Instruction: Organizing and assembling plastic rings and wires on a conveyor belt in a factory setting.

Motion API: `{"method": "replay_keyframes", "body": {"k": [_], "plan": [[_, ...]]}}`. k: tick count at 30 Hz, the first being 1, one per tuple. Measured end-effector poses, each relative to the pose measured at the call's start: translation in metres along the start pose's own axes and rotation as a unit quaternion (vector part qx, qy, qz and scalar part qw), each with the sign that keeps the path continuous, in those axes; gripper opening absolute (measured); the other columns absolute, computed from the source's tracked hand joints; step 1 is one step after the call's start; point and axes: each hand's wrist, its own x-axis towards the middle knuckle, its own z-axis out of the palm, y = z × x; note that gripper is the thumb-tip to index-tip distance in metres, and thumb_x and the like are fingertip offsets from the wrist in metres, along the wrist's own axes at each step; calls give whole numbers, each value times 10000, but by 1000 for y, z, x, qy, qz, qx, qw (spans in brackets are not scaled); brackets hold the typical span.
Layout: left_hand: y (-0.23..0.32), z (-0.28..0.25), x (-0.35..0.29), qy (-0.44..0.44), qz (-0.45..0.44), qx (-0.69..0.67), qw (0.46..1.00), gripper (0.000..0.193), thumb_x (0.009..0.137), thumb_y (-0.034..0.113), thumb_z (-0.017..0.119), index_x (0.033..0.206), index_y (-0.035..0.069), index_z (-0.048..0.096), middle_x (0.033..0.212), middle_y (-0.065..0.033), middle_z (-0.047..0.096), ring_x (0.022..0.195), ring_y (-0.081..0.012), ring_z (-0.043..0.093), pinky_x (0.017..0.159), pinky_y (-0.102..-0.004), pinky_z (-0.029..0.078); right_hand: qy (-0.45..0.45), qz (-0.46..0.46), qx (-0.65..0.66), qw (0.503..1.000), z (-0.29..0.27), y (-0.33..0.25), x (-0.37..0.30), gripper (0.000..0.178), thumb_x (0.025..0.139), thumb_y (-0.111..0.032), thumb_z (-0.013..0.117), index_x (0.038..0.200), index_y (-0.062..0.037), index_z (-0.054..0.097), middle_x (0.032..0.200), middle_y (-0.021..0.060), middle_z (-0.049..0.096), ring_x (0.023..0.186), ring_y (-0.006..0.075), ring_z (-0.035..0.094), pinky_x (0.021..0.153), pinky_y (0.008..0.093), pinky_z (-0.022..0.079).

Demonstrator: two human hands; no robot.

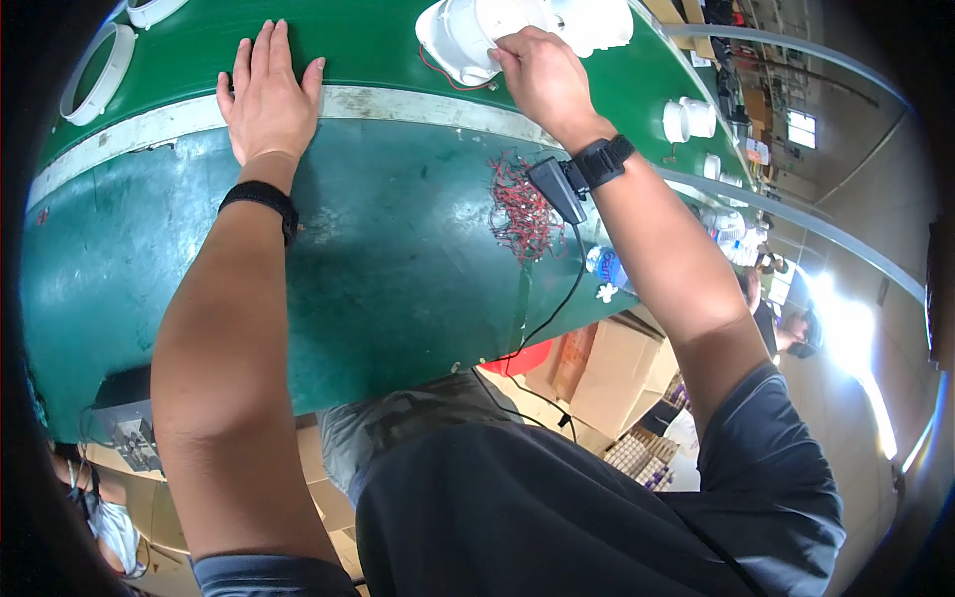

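My left hand (269,104) lies flat on the green conveyor belt (373,45), its fingers stretched out and holding nothing. Farther right, a round white plastic housing (460,38) rests on the belt at the upper edge of the view. My right hand (549,88) has its thumb and fingers closed in a pinch at this housing; the exact point of contact is partly hidden by the hand. From the housing's near side a thin red wire (435,70) trails onto the belt.
A pile of short red wires (522,214) lies on the green worktop (388,269), near a blue-labelled bottle (605,267). White rings (124,70) sit at far left, more white housings (688,119) at right. A black cable (575,289) hangs from my right wrist device. Cardboard boxes (617,373) stand below.
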Motion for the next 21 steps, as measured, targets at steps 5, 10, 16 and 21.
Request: {"method": "replay_keyframes", "body": {"k": [5, 10, 16, 21], "plan": [[-1, 1, 0, -11, 1, 2, 1000, 574, 935, 473, 446, 1432, 205, 338, 1481, 35, 342, 1383, -204, 278, 1123, -476, 184, -12, 35, 21, 999, 1, 4, -2, 160, 859, -209, 590, 864, -90, 696, 862, 125, 645, 866, 332, 613, 773, 434, 496], [-2, 3, -1, 5, 6, 8, 1000, 589, 917, 468, 490, 1421, 192, 358, 1465, 22, 376, 1366, -219, 313, 1112, -473, 205, -7, 36, 22, 999, 1, 6, -5, 175, 860, -201, 615, 913, -60, 704, 882, 131, 659, 820, 331, 631, 765, 404, 503], [-1, 3, -1, 10, 8, 8, 1000, 588, 920, 472, 486, 1421, 193, 358, 1466, 24, 375, 1367, -218, 313, 1110, -477, 211, 0, 43, 30, 999, 2, 9, -9, 173, 869, -205, 589, 869, -65, 690, 859, 145, 645, 826, 340, 623, 758, 425, 502], [-3, 6, -1, 12, 13, 10, 1000, 587, 922, 473, 482, 1423, 194, 356, 1469, 28, 370, 1368, -215, 311, 1111, -480, 210, -11, 47, 12, 999, 3, 7, -6, 182, 876, -214, 561, 835, -73, 668, 858, 146, 636, 852, 338, 618, 757, 436, 507]]}}
